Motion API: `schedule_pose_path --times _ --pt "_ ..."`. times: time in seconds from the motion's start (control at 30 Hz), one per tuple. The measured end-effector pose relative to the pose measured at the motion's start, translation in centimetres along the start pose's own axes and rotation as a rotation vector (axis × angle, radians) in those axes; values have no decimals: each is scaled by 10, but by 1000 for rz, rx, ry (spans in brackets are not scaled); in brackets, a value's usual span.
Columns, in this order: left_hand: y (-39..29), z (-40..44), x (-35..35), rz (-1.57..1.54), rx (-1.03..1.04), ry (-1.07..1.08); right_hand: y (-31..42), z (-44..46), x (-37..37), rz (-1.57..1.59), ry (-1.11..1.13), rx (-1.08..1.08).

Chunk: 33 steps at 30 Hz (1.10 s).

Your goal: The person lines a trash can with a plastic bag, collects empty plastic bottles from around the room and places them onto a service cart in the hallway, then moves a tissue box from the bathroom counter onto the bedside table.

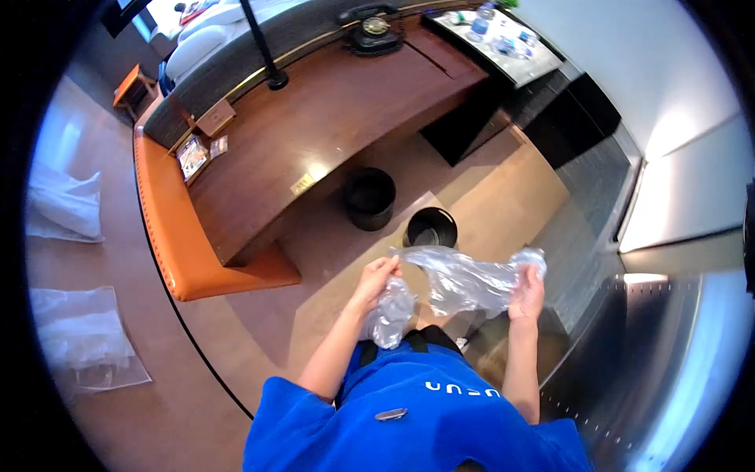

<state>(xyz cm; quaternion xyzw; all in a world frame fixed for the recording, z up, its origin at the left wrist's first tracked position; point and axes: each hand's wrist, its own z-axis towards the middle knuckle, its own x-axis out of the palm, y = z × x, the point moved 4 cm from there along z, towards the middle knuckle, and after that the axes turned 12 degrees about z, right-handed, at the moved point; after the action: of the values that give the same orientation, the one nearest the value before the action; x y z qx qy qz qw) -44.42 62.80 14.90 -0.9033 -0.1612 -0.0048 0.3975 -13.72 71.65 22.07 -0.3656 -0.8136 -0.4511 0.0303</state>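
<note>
While holding thin clear plastic [464, 282], pinched in L hand [373, 282] & gripped in R hand [528, 296] near black bin [451, 225], could tear it or tangle loose folds b/c of uneven pulling.

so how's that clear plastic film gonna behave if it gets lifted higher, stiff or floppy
Most likely floppy: the clear plastic film is creased and droops between the left hand and right hand. It's probably very light for its spread, since it looks thin and see-through. Its glossy surface suggests it may be a bit slippery.
</note>
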Motion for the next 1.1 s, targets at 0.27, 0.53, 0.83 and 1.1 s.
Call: schedule_pose_path --times 0.27,0.53,0.83,1.1 --pt "32 73 -39 -352 -307 -95 -4 87 96 -89 -101 -319" --pt "-217 77 -217 -40 340 -722 -35 120 152 -405 91 -112" --pt "-299 145 -162 830 694 -823 -41 121 237 -837 646 -234" --pt "-214 193 33 -330 -2 350 -77 41 281 -1360 1453 63"
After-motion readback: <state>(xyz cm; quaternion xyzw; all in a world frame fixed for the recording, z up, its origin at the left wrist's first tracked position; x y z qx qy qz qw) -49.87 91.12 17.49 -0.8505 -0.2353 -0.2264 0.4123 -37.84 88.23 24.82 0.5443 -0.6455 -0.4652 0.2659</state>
